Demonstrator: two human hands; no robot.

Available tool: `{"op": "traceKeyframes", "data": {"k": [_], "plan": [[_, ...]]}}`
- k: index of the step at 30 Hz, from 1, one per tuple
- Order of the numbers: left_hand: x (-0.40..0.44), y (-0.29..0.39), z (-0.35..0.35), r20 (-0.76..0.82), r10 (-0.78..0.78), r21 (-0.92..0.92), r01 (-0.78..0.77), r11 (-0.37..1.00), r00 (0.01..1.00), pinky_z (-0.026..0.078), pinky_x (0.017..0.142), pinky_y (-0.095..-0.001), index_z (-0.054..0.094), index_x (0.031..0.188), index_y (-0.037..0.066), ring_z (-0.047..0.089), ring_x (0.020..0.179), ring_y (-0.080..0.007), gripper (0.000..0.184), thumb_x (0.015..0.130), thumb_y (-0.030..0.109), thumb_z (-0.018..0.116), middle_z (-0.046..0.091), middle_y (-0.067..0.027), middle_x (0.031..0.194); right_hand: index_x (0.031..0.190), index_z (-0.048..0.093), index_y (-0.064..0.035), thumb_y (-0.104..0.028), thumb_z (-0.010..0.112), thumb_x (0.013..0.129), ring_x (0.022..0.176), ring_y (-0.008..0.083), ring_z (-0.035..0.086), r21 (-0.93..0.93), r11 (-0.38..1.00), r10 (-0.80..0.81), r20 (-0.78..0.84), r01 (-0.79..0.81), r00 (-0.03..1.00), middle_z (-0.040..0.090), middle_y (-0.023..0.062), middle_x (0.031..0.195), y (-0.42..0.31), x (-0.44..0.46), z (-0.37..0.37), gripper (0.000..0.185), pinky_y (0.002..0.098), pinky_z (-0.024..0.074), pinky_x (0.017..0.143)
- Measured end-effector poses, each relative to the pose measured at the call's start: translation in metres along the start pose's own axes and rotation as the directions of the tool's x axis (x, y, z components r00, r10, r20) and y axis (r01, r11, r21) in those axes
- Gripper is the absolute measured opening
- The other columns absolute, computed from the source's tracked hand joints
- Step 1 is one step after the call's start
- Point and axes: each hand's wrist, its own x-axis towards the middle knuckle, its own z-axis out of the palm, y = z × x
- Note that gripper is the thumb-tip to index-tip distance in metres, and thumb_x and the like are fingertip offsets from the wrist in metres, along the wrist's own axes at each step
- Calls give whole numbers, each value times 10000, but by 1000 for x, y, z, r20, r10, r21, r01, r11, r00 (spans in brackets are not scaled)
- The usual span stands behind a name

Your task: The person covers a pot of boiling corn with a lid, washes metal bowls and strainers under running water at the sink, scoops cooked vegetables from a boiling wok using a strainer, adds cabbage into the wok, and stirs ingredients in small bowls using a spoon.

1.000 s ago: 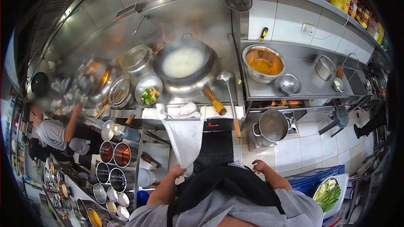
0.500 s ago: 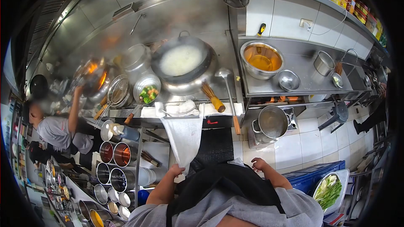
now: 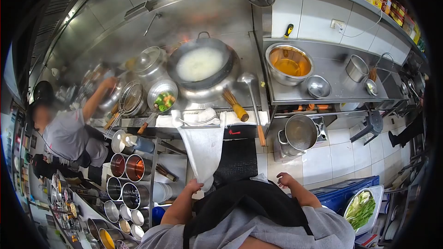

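My left hand (image 3: 194,186) is closed on the lower end of a white cloth (image 3: 201,150), which hangs from the stove's front edge. My right hand (image 3: 284,180) hangs at my side, fingers apart and holding nothing. Ahead, a large wok (image 3: 200,63) holds pale, steaming liquid. A perforated ladle (image 3: 162,95) with broccoli and orange pieces rests left of it. A bamboo brush (image 3: 236,104) and a long-handled ladle (image 3: 252,101) lie to the wok's right, near a folded white towel (image 3: 203,117).
A co-worker (image 3: 74,133) stands at the left burners. Sauce pots (image 3: 135,167) fill a rack at left. A steel bowl of orange liquid (image 3: 289,64) sits on the right counter, above a floor-level stockpot (image 3: 301,132). Leafy greens (image 3: 361,210) lie at lower right.
The co-worker's arm has reached further right over the burners, and their body has shifted right. Flames seen there earlier no longer show. Both my hands are nearly unmoved.
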Motion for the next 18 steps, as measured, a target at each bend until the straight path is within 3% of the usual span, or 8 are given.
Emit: {"op": "traceKeyframes", "data": {"k": [6,8,11,15,17,18], "plan": [[7,-17,4,-5,24,13,-24,1000,1000,542,532,-349,601,1077,-10,662,714,-197,434,734,255,621,663,-128,852,1228,509,-102,-13,456,810,694,206,657,-21,1000,-16,15,16,1000,649,161,976,-6,-1,5,431,301,498,455],[3,-20,6,-11,3,-270,-6,963,1000,545,528,-341,602,1070,-18,662,705,-194,428,730,241,620,666,-128,848,1225,510,-98,-13,464,807,697,210,661,-37,999,-23,18,24,1000,648,163,977,-8,1,5,430,301,499,456],[0,-17,7,26,-106,-228,109,968,994,541,519,-329,603,1078,-20,667,715,-191,427,725,218,625,670,-127,869,1229,505,-92,-11,475,800,702,221,669,-64,998,-21,26,23,999,646,167,981,-9,4,3,438,308,503,460],[7,-31,14,71,-100,-243,115,963,992,540,518,-323,600,1099,-16,675,730,-191,429,733,206,637,673,-122,889,1233,498,-91,-5,488,800,703,227,671,-67,997,-30,31,32,999,644,170,992,-14,5,0,442,321,508,467],[33,-55,27,44,132,-287,-114,951,990,535,508,-319,581,1134,-12,684,751,-206,454,771,248,664,669,-120,949,1234,497,-92,-3,492,800,706,227,671,-71,997,-29,29,31,999,643,169,995,-16,4,1,443,324,509,468],[34,-56,27,45,133,-287,-115,951,990,535,508,-319,581,1134,-12,684,751,-206,454,771,248,664,669,-120,949,1233,497,-94,-5,497,800,709,226,671,-69,997,-24,29,25,999,643,169,998,-15,5,1,442,325,510,470]]}}
